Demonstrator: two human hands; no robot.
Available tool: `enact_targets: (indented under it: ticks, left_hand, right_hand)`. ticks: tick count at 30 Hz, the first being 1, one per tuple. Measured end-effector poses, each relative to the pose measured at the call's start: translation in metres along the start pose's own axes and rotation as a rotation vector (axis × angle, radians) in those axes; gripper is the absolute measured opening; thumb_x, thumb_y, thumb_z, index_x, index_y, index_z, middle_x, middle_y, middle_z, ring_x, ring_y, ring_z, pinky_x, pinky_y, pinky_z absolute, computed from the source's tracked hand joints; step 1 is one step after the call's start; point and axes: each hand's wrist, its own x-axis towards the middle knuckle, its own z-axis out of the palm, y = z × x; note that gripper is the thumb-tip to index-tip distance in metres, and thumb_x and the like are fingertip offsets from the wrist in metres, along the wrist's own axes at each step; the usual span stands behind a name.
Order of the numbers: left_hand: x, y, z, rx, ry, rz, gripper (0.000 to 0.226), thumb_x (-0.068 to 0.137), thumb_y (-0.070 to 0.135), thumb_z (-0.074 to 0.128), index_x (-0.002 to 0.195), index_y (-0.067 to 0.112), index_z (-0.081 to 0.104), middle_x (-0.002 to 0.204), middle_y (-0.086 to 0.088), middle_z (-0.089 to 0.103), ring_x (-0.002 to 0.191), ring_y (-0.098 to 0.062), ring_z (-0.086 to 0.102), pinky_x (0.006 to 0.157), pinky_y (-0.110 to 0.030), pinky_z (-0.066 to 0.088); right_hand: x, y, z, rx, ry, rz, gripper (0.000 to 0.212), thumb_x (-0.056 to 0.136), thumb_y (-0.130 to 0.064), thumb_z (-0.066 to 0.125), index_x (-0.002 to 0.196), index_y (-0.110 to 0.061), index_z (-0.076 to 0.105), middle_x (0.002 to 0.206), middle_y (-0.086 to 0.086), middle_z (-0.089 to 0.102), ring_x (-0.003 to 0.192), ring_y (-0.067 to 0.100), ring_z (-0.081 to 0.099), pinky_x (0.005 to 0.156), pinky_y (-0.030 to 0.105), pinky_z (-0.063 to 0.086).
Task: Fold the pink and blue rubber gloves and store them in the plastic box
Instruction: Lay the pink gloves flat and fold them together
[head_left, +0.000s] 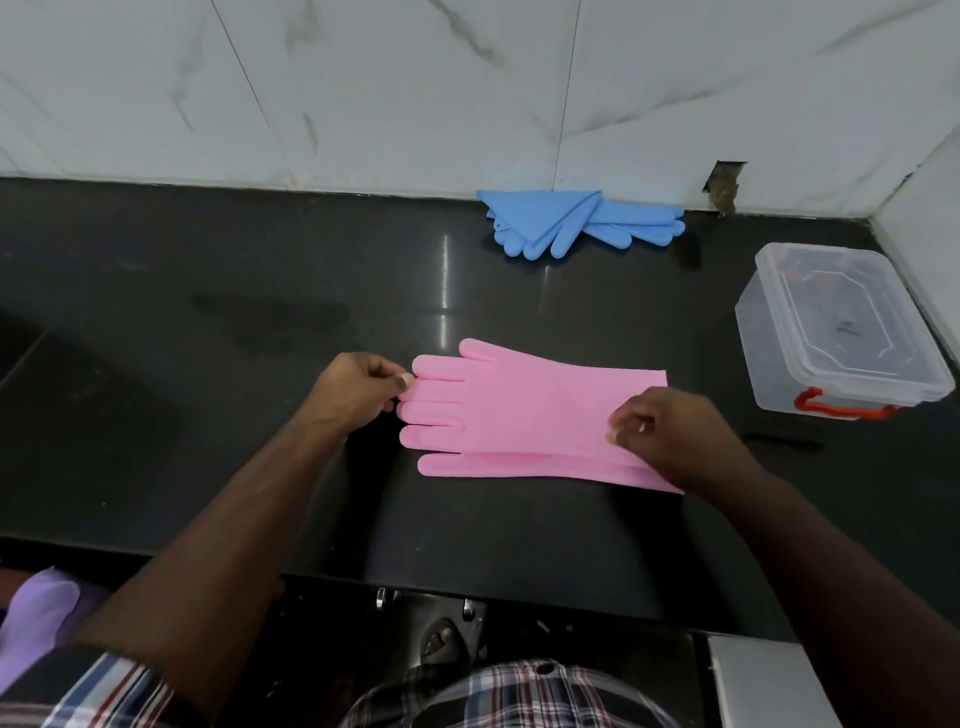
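Two hands work at a black counter (208, 270) that runs below a white marble-tiled wall (363, 78). On the counter's right side, near the corner, stands the plastic box (836, 332), clear, with its lid on and a red handle (841, 408) at its near end; a dark shape shows faintly through the lid, but what it is cannot be told.

Pink gloves (530, 415) lie flat in the middle of the counter, stacked one on the other, finger ends pointing left and cuffs to the right, the lower one peeking out along the near edge. They are unfolded and well apart from the box.

Blue gloves (576, 223) lie against the foot of the wall, farther back and a little right of the pink pair, overlapping in a loose heap with fingers splaying toward the near side and right.

At the pink fingertips, the left hand (358, 387) is curled, thumb and forefinger pinching a fingertip of the top glove. Over the cuff end, the right hand (670, 431) rests with fingers bent and thumb close to them, nipping the glove's surface near the cuff.

A checked shirt (519, 691) fills the bottom of the view.
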Motion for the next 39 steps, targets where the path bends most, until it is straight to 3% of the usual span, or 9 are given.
enact_targets:
  ticks: [2, 7, 12, 16, 22, 27, 32, 36, 39]
  left_hand:
    - [-0.006, -0.006, 0.000, -0.070, 0.008, -0.043, 0.008, 0.092, 0.018, 0.068, 0.090, 0.012, 0.073, 0.075, -0.005, 0.071, 0.062, -0.010, 0.060, 0.057, -0.019, 0.050]
    - [-0.012, -0.014, 0.008, -0.253, 0.033, -0.123, 0.013, 0.091, 0.017, 0.070, 0.093, 0.005, 0.073, 0.076, -0.007, 0.071, 0.061, -0.010, 0.060, 0.059, -0.022, 0.051]
    - [-0.013, -0.013, 0.009, -0.279, 0.072, -0.162, 0.010, 0.088, 0.013, 0.070, 0.088, 0.004, 0.072, 0.076, -0.008, 0.070, 0.062, -0.012, 0.061, 0.057, -0.022, 0.051]
    - [-0.015, -0.013, 0.008, -0.329, 0.074, -0.174, 0.011, 0.087, 0.013, 0.067, 0.087, 0.003, 0.071, 0.078, -0.009, 0.073, 0.067, -0.015, 0.066, 0.057, -0.022, 0.052]
    - [-0.019, -0.016, 0.003, -0.356, 0.067, -0.175, 0.008, 0.085, 0.011, 0.063, 0.080, 0.004, 0.065, 0.071, -0.008, 0.066, 0.061, -0.016, 0.062, 0.056, -0.023, 0.052]
    - [-0.019, -0.016, 0.003, -0.324, 0.067, -0.171, 0.012, 0.087, 0.020, 0.067, 0.087, 0.009, 0.062, 0.080, -0.008, 0.067, 0.064, -0.015, 0.065, 0.061, -0.028, 0.054]
    - [-0.051, -0.021, 0.011, 0.035, 0.240, 0.125, 0.012, 0.083, 0.025, 0.074, 0.086, 0.022, 0.063, 0.077, 0.005, 0.067, 0.067, -0.009, 0.061, 0.066, -0.023, 0.048]
    - [-0.071, -0.029, 0.021, 0.252, 0.009, 0.381, 0.017, 0.080, 0.017, 0.079, 0.094, 0.026, 0.072, 0.090, 0.009, 0.061, 0.083, -0.004, 0.059, 0.073, -0.016, 0.044]
    - [-0.072, -0.035, 0.022, 0.320, -0.024, 0.442, 0.028, 0.081, 0.015, 0.079, 0.107, 0.026, 0.074, 0.100, 0.011, 0.058, 0.093, -0.007, 0.058, 0.080, -0.014, 0.042]
  right_hand:
    - [-0.008, -0.008, 0.010, 0.026, -0.083, -0.095, 0.019, 0.085, -0.032, 0.073, 0.102, -0.025, 0.075, 0.095, -0.012, 0.064, 0.081, 0.003, 0.056, 0.074, 0.023, 0.040]
    - [-0.008, -0.016, 0.038, -0.048, -0.034, -0.221, 0.028, 0.090, -0.031, 0.065, 0.117, -0.022, 0.071, 0.109, -0.003, 0.062, 0.106, 0.020, 0.053, 0.090, 0.033, 0.044]
    - [-0.011, -0.025, 0.041, -0.090, 0.140, -0.329, 0.014, 0.089, -0.018, 0.066, 0.099, -0.016, 0.076, 0.093, 0.000, 0.068, 0.087, 0.025, 0.061, 0.075, 0.036, 0.051]
    - [-0.020, -0.034, 0.032, -0.060, 0.235, -0.380, 0.015, 0.092, -0.019, 0.063, 0.100, -0.016, 0.075, 0.090, 0.001, 0.067, 0.082, 0.024, 0.059, 0.071, 0.038, 0.050]
    - [-0.035, -0.030, 0.046, -0.147, 0.117, -0.429, 0.023, 0.090, -0.026, 0.056, 0.103, -0.019, 0.075, 0.091, 0.000, 0.067, 0.079, 0.025, 0.060, 0.066, 0.038, 0.051]
    - [-0.039, -0.020, 0.043, -0.182, 0.040, -0.335, 0.031, 0.084, -0.030, 0.064, 0.112, -0.020, 0.072, 0.101, -0.002, 0.067, 0.089, 0.024, 0.060, 0.074, 0.041, 0.052]
    - [-0.015, 0.009, 0.014, -0.035, 0.153, -0.038, 0.026, 0.088, -0.025, 0.068, 0.112, -0.018, 0.073, 0.110, 0.003, 0.070, 0.097, 0.023, 0.062, 0.088, 0.036, 0.046]
    - [0.018, 0.025, 0.002, -0.182, 0.100, 0.031, 0.035, 0.088, -0.024, 0.066, 0.122, -0.014, 0.067, 0.123, 0.011, 0.065, 0.111, 0.031, 0.058, 0.098, 0.041, 0.044]
    - [0.032, 0.029, -0.002, -0.226, 0.021, 0.040, 0.038, 0.087, -0.023, 0.068, 0.124, -0.014, 0.066, 0.122, 0.011, 0.064, 0.111, 0.032, 0.057, 0.098, 0.041, 0.045]
